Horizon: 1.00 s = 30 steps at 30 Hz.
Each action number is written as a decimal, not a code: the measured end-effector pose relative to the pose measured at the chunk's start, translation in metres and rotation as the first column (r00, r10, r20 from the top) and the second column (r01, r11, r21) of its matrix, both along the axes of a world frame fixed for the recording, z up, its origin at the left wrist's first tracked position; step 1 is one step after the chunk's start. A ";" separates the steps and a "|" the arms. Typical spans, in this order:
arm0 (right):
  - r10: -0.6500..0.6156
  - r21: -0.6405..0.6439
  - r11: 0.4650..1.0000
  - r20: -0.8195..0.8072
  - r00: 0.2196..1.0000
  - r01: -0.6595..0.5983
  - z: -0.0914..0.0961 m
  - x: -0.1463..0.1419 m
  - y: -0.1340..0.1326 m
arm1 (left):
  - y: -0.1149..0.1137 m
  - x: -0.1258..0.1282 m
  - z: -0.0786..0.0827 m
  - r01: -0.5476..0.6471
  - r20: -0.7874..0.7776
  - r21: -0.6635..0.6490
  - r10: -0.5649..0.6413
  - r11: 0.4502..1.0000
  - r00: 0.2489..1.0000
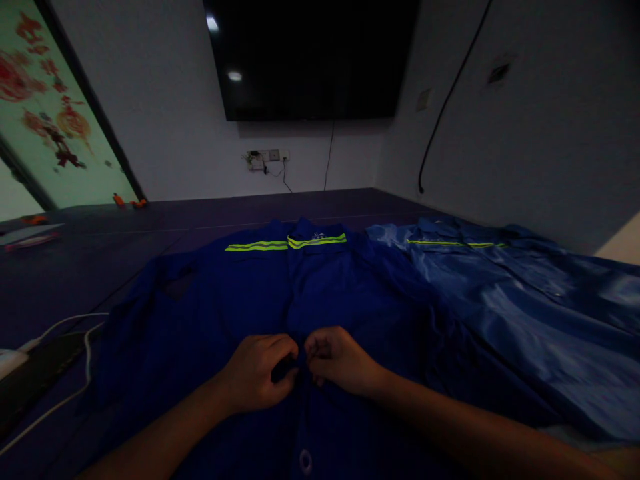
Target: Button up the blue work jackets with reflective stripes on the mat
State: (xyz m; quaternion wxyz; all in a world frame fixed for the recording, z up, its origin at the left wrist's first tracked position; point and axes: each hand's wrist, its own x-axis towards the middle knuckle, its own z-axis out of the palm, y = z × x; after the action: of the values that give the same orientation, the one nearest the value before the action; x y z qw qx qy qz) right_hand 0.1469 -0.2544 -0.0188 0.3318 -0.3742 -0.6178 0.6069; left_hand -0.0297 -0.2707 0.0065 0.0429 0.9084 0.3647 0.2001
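Observation:
A dark blue work jacket (250,287) with yellow-green reflective stripes lies spread out, front up, before me. Both my hands meet at its front opening, around the middle. My left hand (263,373) curls with thumb and fingertips at the edge of the placket, pinching the cloth. Just across from it, my right hand (343,360) has its fingers bent and closed on the other side of the placket. Any button between the fingertips is hidden in the dark. Lower on the placket a pale round ring (305,461) shows.
A lighter blue garment (500,300) with a yellow stripe lies at the right, touching the jacket's sleeve. At the left are a white cable (87,353) and a dark power strip (45,373). A television (315,60) hangs on the far wall above sockets (273,157).

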 end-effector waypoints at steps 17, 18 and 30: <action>-0.004 -0.030 1.000 -0.026 1.000 0.003 0.002 -0.001 0.000 | 0.002 -0.002 -0.003 0.040 0.015 0.102 -0.042 0.994 0.999; -0.004 -0.028 1.000 -0.028 1.000 0.003 0.002 -0.001 0.000 | 0.002 -0.002 -0.004 0.040 0.015 0.110 -0.042 0.993 0.999; -0.001 -0.019 1.000 0.002 1.000 0.001 0.001 0.001 0.000 | 0.004 -0.002 -0.008 0.032 0.032 0.135 -0.036 0.990 0.999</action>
State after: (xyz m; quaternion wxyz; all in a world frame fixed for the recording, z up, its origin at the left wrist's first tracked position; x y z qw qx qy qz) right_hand 0.1475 -0.2539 -0.0179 0.3277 -0.3782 -0.6123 0.6121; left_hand -0.0318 -0.2668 -0.0011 -0.0089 0.9117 0.3340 0.2390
